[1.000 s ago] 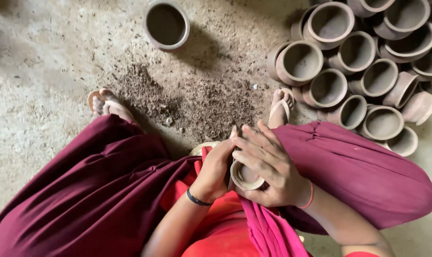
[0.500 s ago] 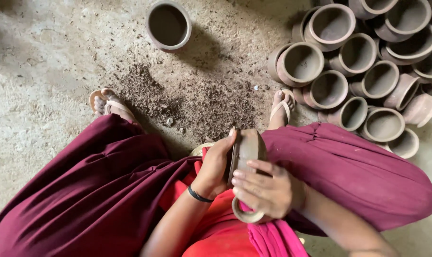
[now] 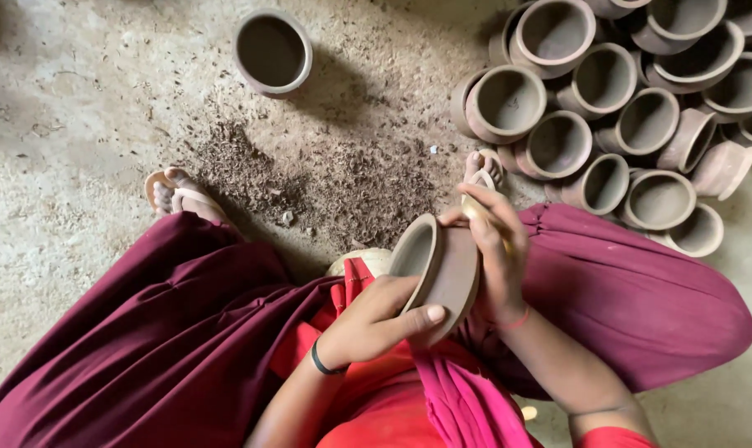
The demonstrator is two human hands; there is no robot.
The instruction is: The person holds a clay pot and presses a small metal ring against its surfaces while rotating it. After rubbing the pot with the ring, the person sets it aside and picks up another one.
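A small brown clay pot (image 3: 441,270) is tipped on its side over my lap, its mouth facing left. My left hand (image 3: 374,320) grips it from below, thumb lying across its underside. My right hand (image 3: 496,249) rests against the pot's outer wall and pinches a small pale tool (image 3: 476,199) at the pot's upper edge. I sit on the floor in a maroon skirt (image 3: 152,332), with a pink cloth (image 3: 459,398) across my lap.
A heap of similar clay pots (image 3: 625,116) lies at the upper right, several on their sides. One single pot (image 3: 272,51) stands apart at the top centre. Dark clay scrapings (image 3: 326,182) cover the floor between my sandalled feet (image 3: 173,192).
The pot has been turned from nearly hidden under my right hand to side-on with its mouth to the left. My right hand rose from my lap to the pot's upper edge.
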